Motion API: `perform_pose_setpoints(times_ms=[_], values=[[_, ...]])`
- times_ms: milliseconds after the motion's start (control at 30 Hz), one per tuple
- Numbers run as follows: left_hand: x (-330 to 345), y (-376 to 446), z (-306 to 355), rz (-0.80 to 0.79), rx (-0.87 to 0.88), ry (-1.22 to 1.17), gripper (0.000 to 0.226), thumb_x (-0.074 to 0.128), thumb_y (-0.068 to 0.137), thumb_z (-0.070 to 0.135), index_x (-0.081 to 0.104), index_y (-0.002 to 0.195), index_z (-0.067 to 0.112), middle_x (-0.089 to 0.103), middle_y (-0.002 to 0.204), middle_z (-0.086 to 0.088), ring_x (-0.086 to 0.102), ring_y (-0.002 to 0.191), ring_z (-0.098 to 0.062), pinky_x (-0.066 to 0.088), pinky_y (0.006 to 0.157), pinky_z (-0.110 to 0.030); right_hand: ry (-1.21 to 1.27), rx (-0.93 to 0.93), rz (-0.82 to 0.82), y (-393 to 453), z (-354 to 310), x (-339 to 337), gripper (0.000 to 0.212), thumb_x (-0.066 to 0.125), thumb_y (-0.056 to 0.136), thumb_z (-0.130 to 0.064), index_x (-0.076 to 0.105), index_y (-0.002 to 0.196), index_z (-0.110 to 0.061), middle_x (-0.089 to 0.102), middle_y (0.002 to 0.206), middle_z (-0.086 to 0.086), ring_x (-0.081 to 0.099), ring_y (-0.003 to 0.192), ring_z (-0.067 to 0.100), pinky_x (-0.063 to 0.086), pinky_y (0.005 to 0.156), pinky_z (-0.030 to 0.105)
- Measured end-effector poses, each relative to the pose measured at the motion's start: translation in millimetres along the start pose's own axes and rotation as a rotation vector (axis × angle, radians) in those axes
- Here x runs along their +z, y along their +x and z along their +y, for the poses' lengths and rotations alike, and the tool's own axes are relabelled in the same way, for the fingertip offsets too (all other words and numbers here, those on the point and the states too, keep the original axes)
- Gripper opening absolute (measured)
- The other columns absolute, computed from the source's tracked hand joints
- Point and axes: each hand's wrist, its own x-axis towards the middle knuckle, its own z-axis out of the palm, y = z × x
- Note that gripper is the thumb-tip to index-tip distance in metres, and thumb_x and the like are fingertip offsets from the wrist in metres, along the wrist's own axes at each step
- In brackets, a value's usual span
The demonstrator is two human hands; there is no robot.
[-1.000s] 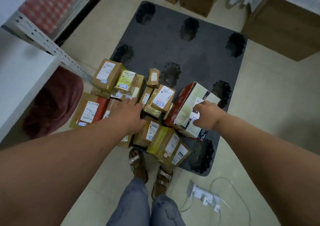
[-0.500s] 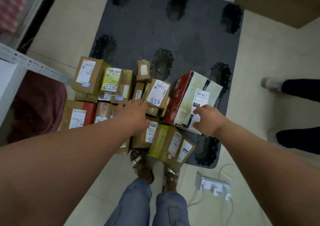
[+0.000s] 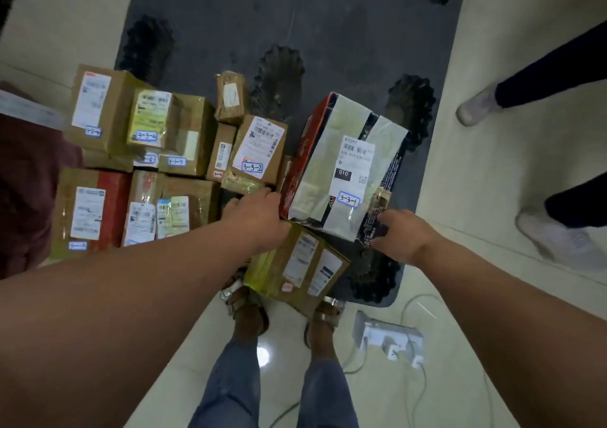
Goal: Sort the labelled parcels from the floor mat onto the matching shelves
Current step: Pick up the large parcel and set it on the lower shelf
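Several taped, labelled parcels crowd the near left of a grey floor mat (image 3: 328, 33). The largest is a red and black box (image 3: 328, 164) wrapped in pale tape, with a label marked 3-3-1. My right hand (image 3: 404, 233) curls its fingers round the box's near right corner. My left hand (image 3: 256, 217) reaches to its near left corner, fingers extended and touching the red side. Just left stands a brown parcel marked 3-3-2 (image 3: 259, 145). Another brown parcel (image 3: 295, 263) lies tilted under my left wrist, against my feet.
Another person's legs and pale shoes (image 3: 555, 240) stand on the tiles at the right. A white power strip (image 3: 387, 339) with cables lies by my right foot. A dark red bundle (image 3: 26, 197) and a white shelf edge (image 3: 29, 112) sit at the left.
The view has tilted down and closer to the parcels. My left hand has slid right to the big box's left corner. My right hand has moved to its near right corner. Another person's legs have appeared.
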Motion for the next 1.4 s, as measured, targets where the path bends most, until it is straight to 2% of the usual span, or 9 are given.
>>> perform_pose_setpoints(times_ms=[100, 267, 400, 533, 767, 900, 1033, 1200, 1400], values=[[16, 24, 12, 0.016, -0.010, -0.167, 0.050, 0.059, 0.092, 0.044, 0.045, 0.137, 0.026, 0.050, 0.139, -0.003, 0.051, 0.122, -0.026, 0.045, 0.102, -0.049, 0.191, 0.069, 0.000, 23, 19, 8, 0.034, 0.063, 0.092, -0.025, 0.056, 0.123, -0.011, 0.061, 0.115, 0.010, 0.051, 0.090, 0.022, 0.040, 0.075, 0.026], [28, 59, 27, 0.056, -0.034, -0.405, 0.056, 0.065, 0.091, 0.032, 0.043, 0.142, 0.020, 0.055, 0.135, -0.005, 0.056, 0.118, -0.027, 0.047, 0.099, -0.039, 0.400, 0.176, 0.034, 51, 31, 16, 0.063, 0.065, 0.093, -0.025, 0.034, 0.143, -0.005, 0.047, 0.139, 0.016, 0.050, 0.120, 0.031, 0.038, 0.081, 0.028], [30, 78, 36, 0.060, -0.081, -0.541, 0.055, 0.065, 0.092, 0.025, 0.043, 0.142, 0.018, 0.060, 0.129, -0.004, 0.059, 0.115, -0.027, 0.048, 0.100, -0.038, 0.522, 0.180, 0.038, 69, 35, 21, 0.063, 0.066, 0.092, -0.023, 0.031, 0.142, -0.008, 0.053, 0.120, 0.011, 0.053, 0.088, 0.019, 0.041, 0.067, 0.028], [30, 90, 40, 0.067, -0.107, -0.606, 0.055, 0.065, 0.091, 0.024, 0.041, 0.141, 0.019, 0.060, 0.127, -0.007, 0.061, 0.111, -0.030, 0.052, 0.097, -0.048, 0.660, 0.179, 0.038, 83, 34, 21, 0.067, 0.066, 0.091, -0.019, 0.030, 0.148, -0.016, 0.054, 0.113, 0.006, 0.048, 0.073, 0.008, 0.038, 0.056, 0.022], [21, 89, 37, 0.092, -0.132, -0.653, 0.054, 0.067, 0.088, 0.029, 0.047, 0.137, 0.019, 0.061, 0.125, -0.007, 0.061, 0.110, -0.033, 0.054, 0.092, -0.051, 0.869, 0.281, 0.008, 81, 28, 10, 0.071, 0.068, 0.089, -0.020, 0.029, 0.147, -0.010, 0.045, 0.118, 0.006, 0.050, 0.106, 0.024, 0.048, 0.098, 0.041], [10, 78, 39, 0.107, -0.102, -0.633, 0.048, 0.064, 0.091, 0.025, 0.049, 0.136, 0.019, 0.061, 0.124, -0.009, 0.061, 0.108, -0.034, 0.054, 0.092, -0.050, 0.898, 0.317, 0.008, 72, 30, 4, 0.048, 0.067, 0.089, -0.021, 0.043, 0.129, -0.009, 0.051, 0.117, 0.008, 0.053, 0.106, 0.025, 0.048, 0.099, 0.043], [-4, 63, 45, 0.121, -0.088, -0.648, 0.048, 0.060, 0.093, 0.022, 0.047, 0.139, 0.020, 0.059, 0.127, -0.008, 0.059, 0.109, -0.033, 0.054, 0.092, -0.050, 0.960, 0.311, 0.052, 57, 31, -3, 0.062, 0.069, 0.087, -0.023, 0.036, 0.138, -0.014, 0.052, 0.123, 0.008, 0.054, 0.109, 0.028, 0.049, 0.096, 0.047], [-21, 37, 48, 0.174, -0.060, -0.699, 0.047, 0.059, 0.094, 0.019, 0.045, 0.139, 0.019, 0.059, 0.127, -0.007, 0.059, 0.108, -0.030, 0.053, 0.092, -0.048, 1.033, 0.269, 0.105, 34, 28, -24, 0.052, 0.067, 0.089, -0.016, 0.034, 0.129, -0.016, 0.055, 0.107, 0.007, 0.058, 0.091, 0.023, 0.052, 0.080, 0.042], [-44, -3, 42, 0.286, -0.115, -0.653, 0.045, 0.058, 0.094, 0.023, 0.044, 0.136, 0.019, 0.056, 0.113, -0.002, 0.059, 0.097, -0.028, 0.055, 0.085, -0.042, 0.982, 0.184, 0.135, -2, 12, -50, 0.056, 0.072, 0.083, -0.015, 0.035, 0.125, -0.015, 0.057, 0.110, 0.010, 0.061, 0.097, 0.028, 0.053, 0.092, 0.052]])
